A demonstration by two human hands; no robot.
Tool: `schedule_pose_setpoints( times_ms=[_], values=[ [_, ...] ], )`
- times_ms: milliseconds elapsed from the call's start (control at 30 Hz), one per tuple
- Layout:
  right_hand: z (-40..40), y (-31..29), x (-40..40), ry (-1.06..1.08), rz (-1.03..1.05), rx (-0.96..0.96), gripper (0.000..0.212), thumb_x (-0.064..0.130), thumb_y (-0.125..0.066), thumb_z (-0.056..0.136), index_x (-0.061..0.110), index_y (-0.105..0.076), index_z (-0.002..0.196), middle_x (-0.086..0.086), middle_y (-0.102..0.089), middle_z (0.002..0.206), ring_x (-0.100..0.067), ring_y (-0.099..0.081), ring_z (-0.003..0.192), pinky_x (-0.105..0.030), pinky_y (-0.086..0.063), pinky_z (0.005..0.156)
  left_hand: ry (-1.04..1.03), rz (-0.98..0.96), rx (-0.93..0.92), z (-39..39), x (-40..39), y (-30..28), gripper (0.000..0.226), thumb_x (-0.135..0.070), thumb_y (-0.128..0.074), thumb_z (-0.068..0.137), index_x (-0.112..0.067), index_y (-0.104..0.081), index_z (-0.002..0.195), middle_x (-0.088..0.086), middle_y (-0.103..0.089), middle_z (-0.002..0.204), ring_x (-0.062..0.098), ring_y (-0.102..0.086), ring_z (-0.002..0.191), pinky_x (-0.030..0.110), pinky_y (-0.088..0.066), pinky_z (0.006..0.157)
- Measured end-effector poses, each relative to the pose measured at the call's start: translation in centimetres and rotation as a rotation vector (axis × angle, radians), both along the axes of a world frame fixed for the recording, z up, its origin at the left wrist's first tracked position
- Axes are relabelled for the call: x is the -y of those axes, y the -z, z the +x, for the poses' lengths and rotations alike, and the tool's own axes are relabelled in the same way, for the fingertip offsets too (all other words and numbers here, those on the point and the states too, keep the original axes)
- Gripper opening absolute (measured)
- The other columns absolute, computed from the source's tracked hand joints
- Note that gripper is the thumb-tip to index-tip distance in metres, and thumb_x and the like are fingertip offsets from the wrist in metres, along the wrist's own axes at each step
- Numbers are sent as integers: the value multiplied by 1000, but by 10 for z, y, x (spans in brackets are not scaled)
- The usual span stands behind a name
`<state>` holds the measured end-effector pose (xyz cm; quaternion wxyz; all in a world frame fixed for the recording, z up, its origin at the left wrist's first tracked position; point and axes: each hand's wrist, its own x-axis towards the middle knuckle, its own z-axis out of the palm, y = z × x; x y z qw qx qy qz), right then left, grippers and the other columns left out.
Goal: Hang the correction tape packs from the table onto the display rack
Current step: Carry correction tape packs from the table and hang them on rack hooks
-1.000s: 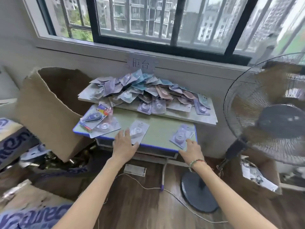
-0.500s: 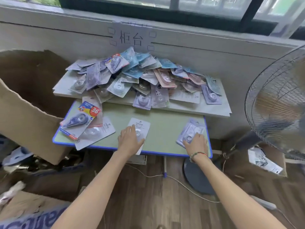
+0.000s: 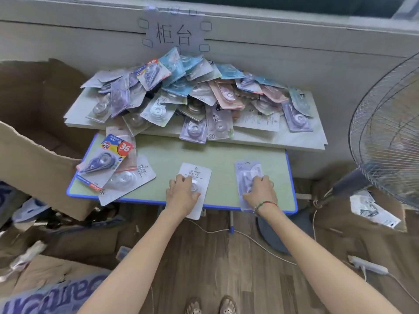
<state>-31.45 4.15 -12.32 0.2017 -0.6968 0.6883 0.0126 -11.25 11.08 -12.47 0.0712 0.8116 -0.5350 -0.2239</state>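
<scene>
Hands (image 3: 181,194) (image 3: 260,191) atop two packs (image 3: 199,175)

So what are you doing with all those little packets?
A person is picking up correction tape packs from a small green table. The left hand grips a white pack at the table's front edge, and the right hand grips a pale purple pack beside it. A big pile of packs waits on the board behind, and a few more packs lie at the left. No display rack is in view.
</scene>
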Motion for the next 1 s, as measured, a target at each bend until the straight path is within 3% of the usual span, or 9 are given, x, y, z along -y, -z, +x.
schedule_pose_setpoints(
  times_ms=[133,200,333,567,700,833,1000],
  values=[
    [4,1,-17,-36,66,-45,80,55,-71,74,12,-38,132,-13,-35,133,-29,-35,123,-34,-36,100,-56,-42,6,-10,-9,5,51,-36,-56,92,-17,-43,137,12,-34,137,32,-31,127,39,-33,101],
    [4,2,-20,-11,94,-45,91,54,-75,70,12,-31,137,-14,-31,137,-29,-32,126,-33,-33,101,-70,-33,-13,-12,-12,9,58,-45,-57,92,-18,-39,140,14,-28,142,33,-26,132,41,-28,106],
    [4,4,-28,-33,62,-97,88,46,-78,71,11,-31,135,-15,-34,135,-29,-34,125,-32,-34,101,-21,21,-8,-15,-17,16,85,-60,-66,79,-19,-31,144,17,-24,143,33,-21,134,41,-24,110],
    [6,15,-50,24,-100,-124,86,50,-70,78,6,-25,136,-19,-28,139,-31,-33,127,-36,-31,106,-78,-20,-61,-22,-24,21,92,-39,-83,67,-16,-33,140,22,-25,141,38,-21,135,44,-24,112],
    [4,20,-56,54,-193,10,81,38,-72,77,10,-23,135,-20,-29,137,-35,-37,124,-39,-32,106,-137,-155,-60,-25,-32,20,101,-37,-82,66,-10,-26,146,16,-33,137,35,-33,128,40,-28,107],
    [-3,7,-52,104,-215,114,100,25,-76,72,7,-13,148,-18,-27,138,-37,-36,122,-41,-34,101,-233,-189,-105,-30,-27,-3,110,-40,-78,73,-7,-8,152,15,-24,148,36,-31,132,44,-29,107],
    [-18,-24,-46,153,-308,192,113,24,-77,75,0,6,149,-19,-13,151,-37,-23,136,-42,-21,114,-284,-305,-170,-47,-22,-40,124,-44,-81,70,-7,4,152,10,-13,153,34,-21,136,53,-35,103]
  ],
)
